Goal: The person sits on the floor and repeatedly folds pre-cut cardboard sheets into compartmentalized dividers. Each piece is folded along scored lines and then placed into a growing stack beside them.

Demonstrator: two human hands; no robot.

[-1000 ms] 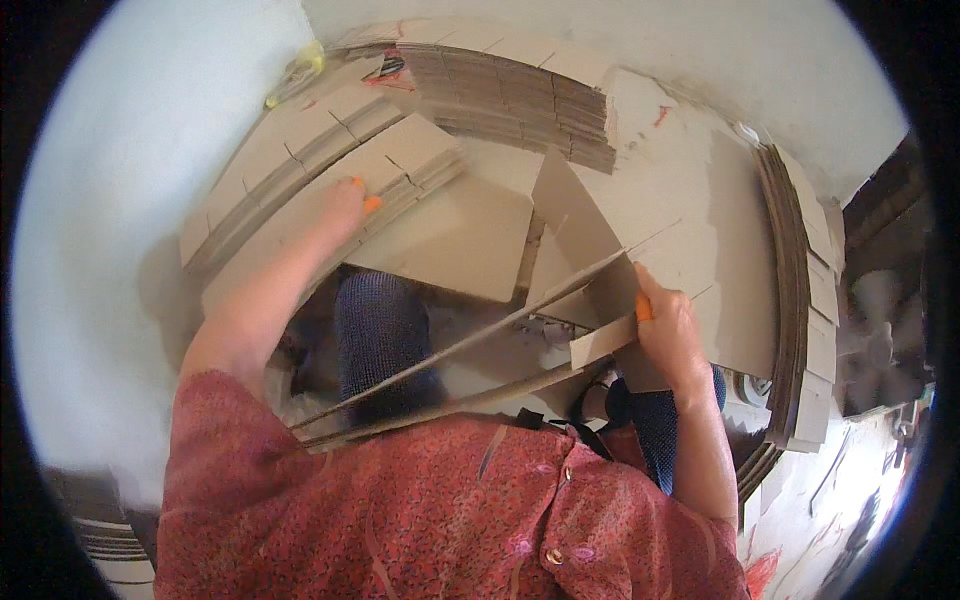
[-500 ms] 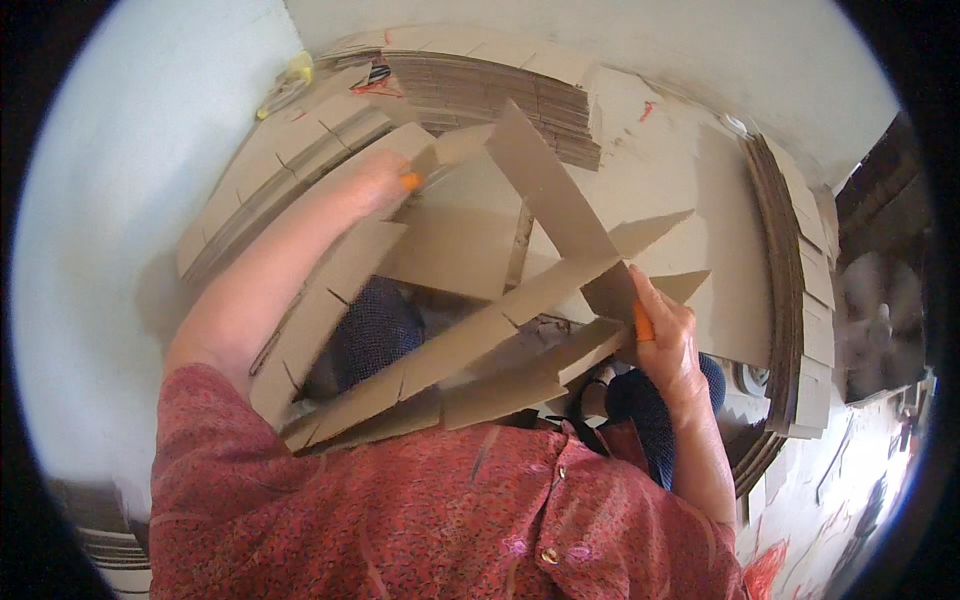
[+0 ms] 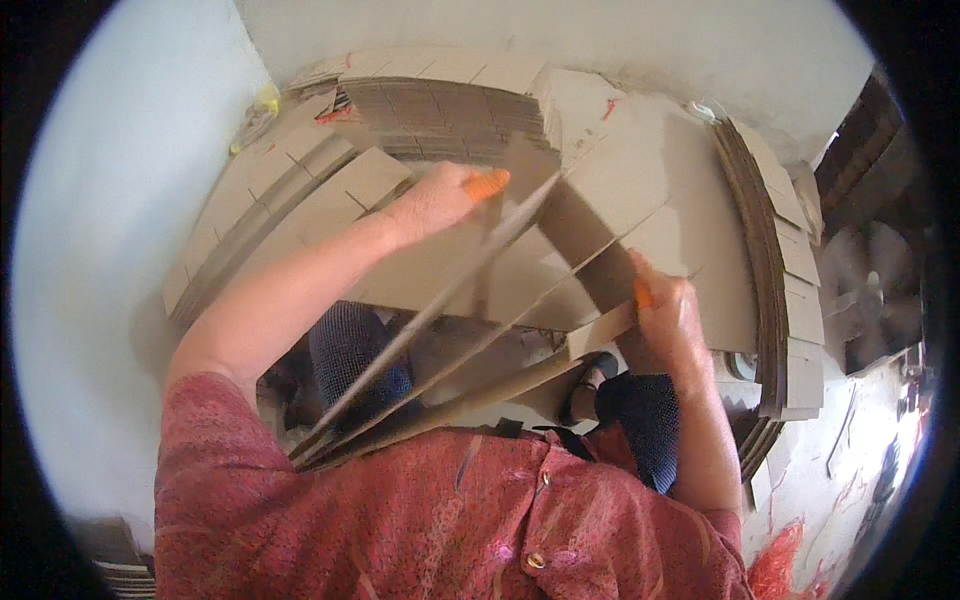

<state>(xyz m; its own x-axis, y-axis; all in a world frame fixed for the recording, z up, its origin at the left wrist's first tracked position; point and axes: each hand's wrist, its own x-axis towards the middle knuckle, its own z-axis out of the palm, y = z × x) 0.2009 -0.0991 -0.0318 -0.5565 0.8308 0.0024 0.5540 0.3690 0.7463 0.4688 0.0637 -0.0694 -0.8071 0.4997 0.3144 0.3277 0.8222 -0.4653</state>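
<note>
Orange finger covers show on both my hands. My right hand (image 3: pixel 668 308) is closed on a broad brown cardboard strip (image 3: pixel 590 240) that runs up and to the left. Several long, narrow cardboard strips (image 3: pixel 450 285) cross it or meet it, fanned out and seen nearly edge-on, their lower ends against my red shirt. My left hand (image 3: pixel 440 205) is just left of the broad strip's upper end, its fingers drawn together. What they hold, if anything, I cannot make out. The strips' upper ends are blurred.
A slotted cardboard stack (image 3: pixel 450 115) stands at the back, and another stack (image 3: pixel 260 215) slants along the left wall. Slotted pieces (image 3: pixel 755 260) are piled on the right. Beyond them is a fan (image 3: pixel 872 290). Red string (image 3: pixel 778 560) lies at lower right.
My left hand has moved right from the left stack toward the broad strip. The narrow strips have turned edge-on, and one that lay by my left arm now stands farther right. My right hand keeps its grip.
</note>
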